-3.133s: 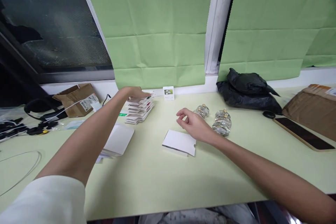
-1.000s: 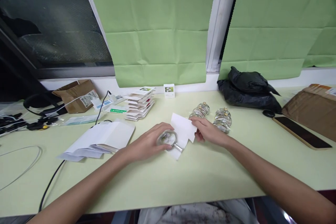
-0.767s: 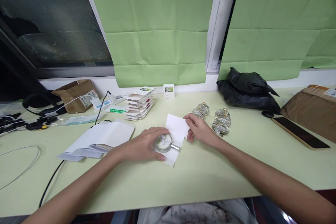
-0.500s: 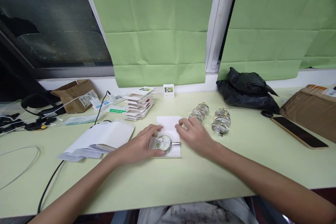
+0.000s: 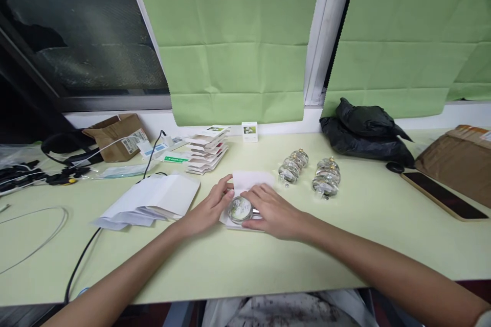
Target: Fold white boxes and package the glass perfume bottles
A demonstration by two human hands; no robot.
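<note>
A small round clear bottle [image 5: 240, 210] with a printed label lies on its side on an unfolded white card [image 5: 251, 180]. Its silver neck points right, partly covered by my fingers. My right hand [image 5: 274, 212] closes around the bottle's right side, thumb below and fingers above. My left hand [image 5: 209, 208] is at the card's left edge, thumb and fingers bent about it, just beside the bottle. Two rows of similar bottles [image 5: 293, 166] [image 5: 326, 178] lie on the table to the right of my hands.
Behind the card stands a small white box [image 5: 250, 132]. To its left are a stack of folded cartons [image 5: 207, 149], white paper sheets [image 5: 148, 200] and an opened brown box [image 5: 117, 138]. On the right are a black plastic bag [image 5: 366, 133], a phone [image 5: 443, 195] and a brown parcel [image 5: 456, 163].
My right hand has moved left and down from the card's right edge onto the bottle. My left thumb has come off the bottle and up to the card's left edge.
</note>
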